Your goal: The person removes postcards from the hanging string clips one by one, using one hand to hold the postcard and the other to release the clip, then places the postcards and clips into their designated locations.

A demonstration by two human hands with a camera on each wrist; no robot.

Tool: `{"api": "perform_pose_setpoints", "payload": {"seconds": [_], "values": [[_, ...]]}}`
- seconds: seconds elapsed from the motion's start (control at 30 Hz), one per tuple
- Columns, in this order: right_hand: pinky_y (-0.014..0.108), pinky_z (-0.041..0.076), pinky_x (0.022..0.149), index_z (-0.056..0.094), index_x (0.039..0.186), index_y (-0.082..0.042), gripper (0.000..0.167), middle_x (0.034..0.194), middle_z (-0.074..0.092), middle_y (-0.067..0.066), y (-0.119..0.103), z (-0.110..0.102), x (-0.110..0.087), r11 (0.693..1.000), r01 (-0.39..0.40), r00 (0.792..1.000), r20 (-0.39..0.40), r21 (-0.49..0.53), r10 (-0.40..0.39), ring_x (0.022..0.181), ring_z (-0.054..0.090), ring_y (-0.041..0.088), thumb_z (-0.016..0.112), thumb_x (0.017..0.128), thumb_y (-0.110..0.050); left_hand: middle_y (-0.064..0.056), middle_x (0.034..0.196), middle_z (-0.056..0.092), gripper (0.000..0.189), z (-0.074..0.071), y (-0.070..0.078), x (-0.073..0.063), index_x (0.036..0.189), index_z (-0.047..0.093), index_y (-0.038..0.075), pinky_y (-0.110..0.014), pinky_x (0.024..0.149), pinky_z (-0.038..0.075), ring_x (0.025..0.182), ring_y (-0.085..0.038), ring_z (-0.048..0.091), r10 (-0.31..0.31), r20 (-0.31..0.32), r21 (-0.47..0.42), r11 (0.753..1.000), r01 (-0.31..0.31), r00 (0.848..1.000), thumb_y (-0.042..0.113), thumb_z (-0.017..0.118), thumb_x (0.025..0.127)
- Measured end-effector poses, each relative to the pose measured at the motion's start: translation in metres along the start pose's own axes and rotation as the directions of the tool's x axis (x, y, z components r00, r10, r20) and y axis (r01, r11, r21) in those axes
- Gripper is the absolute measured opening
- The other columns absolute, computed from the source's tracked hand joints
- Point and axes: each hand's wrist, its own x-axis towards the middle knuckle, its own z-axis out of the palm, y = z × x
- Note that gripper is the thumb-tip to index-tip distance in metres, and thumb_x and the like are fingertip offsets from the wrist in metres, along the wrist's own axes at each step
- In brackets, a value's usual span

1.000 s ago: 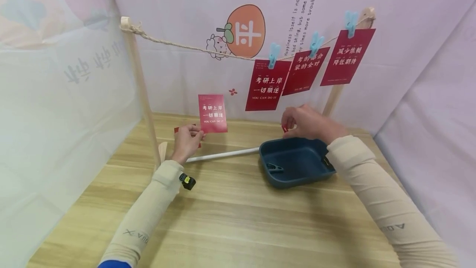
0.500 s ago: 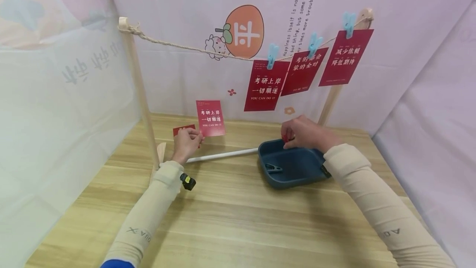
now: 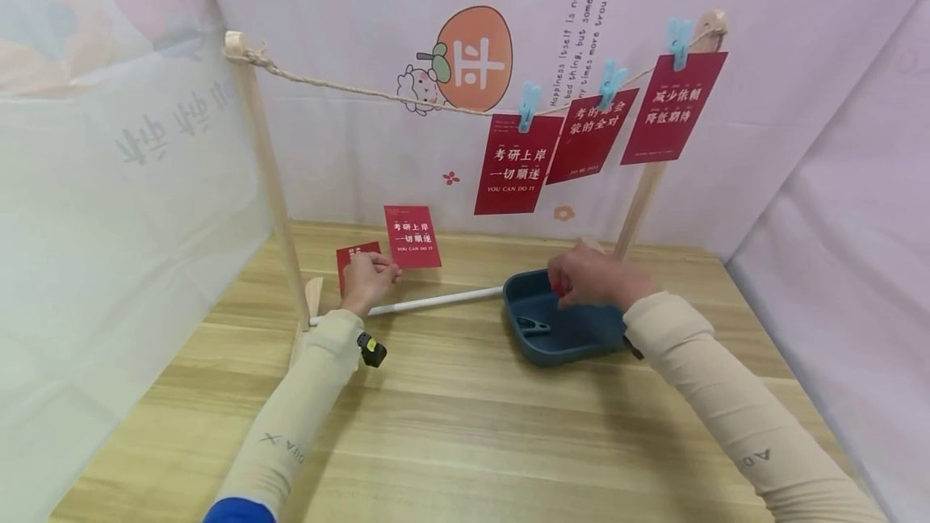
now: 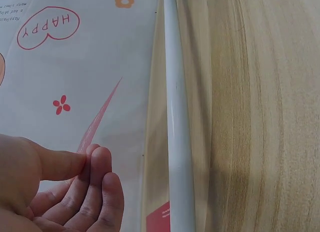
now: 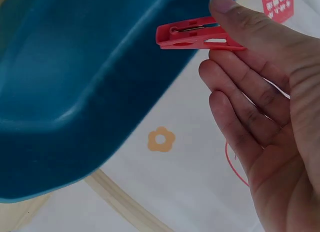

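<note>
My left hand pinches a red card with white lettering by its lower left corner. The left wrist view has that card edge-on between thumb and fingers. Another red card lies on the table, partly behind this hand. Over the dark blue tray, my right hand holds a red clothespin between thumb and fingers, its jaw end pointing away from the palm. A dark clothespin lies inside the tray. My right hand and sleeve cover the tray's far right part.
A twine line runs between two wooden posts. Light-blue clothespins hold several red cards on its right half. A white rod crosses low behind the hands. Printed cloth hangs behind.
My right hand has come down and slightly left over the tray, with the red clothespin in it. The card in my left hand has sunk a little and leans back. The hung cards stay put.
</note>
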Motion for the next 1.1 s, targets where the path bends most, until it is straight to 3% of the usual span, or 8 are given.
{"api": "perform_pose_setpoints", "payload": {"seconds": [0.33,0.57,0.73,1.1], "values": [[0.033,0.063,0.08,0.075,0.101,-0.014,0.026,0.091,0.074,-0.001,0.001,0.017,0.003,0.998,0.0,0.997,0.082,-0.057,0.005,0.081,0.064,0.015,0.093,0.082,-0.018,-0.017,0.108,0.081,0.02,0.006,-0.005,0.01,0.117,0.073,-0.003,-0.02,0.071,0.057,0.103,-0.033,0.079,-0.056,0.007,-0.013,0.998,0.057,0.998,0.01,0.068,0.103],[0.035,0.064,0.08,0.073,0.099,-0.014,0.025,0.091,0.073,-0.001,-0.002,0.026,0.005,0.998,-0.035,0.991,0.124,-0.055,0.042,0.08,0.064,0.015,0.092,0.083,-0.016,-0.015,0.107,0.081,0.019,0.009,-0.009,0.014,0.115,0.076,0.0,-0.026,0.077,0.061,0.101,-0.03,0.079,-0.084,0.012,0.006,0.996,0.084,0.996,0.01,0.068,0.102],[0.037,0.065,0.081,0.074,0.098,-0.015,0.022,0.088,0.073,-0.001,-0.002,0.034,0.007,0.997,-0.065,0.984,0.161,-0.05,0.073,0.077,0.065,0.015,0.091,0.084,-0.016,-0.015,0.107,0.081,0.019,0.013,-0.01,0.016,0.114,0.077,0.0,-0.021,0.07,0.057,0.099,-0.028,0.079,-0.1,0.021,0.015,0.995,0.1,0.995,0.011,0.068,0.102],[0.034,0.063,0.076,0.073,0.09,-0.017,0.02,0.083,0.071,-0.005,-0.004,0.051,0.014,0.997,-0.036,0.986,0.163,-0.062,0.046,0.073,0.064,0.012,0.09,0.083,-0.011,-0.014,0.102,0.081,0.014,0.018,-0.016,0.02,0.104,0.08,-0.001,-0.017,0.063,0.057,0.085,-0.02,0.077,-0.14,0.008,0.007,0.99,0.14,0.99,0.007,0.069,0.099]]}}
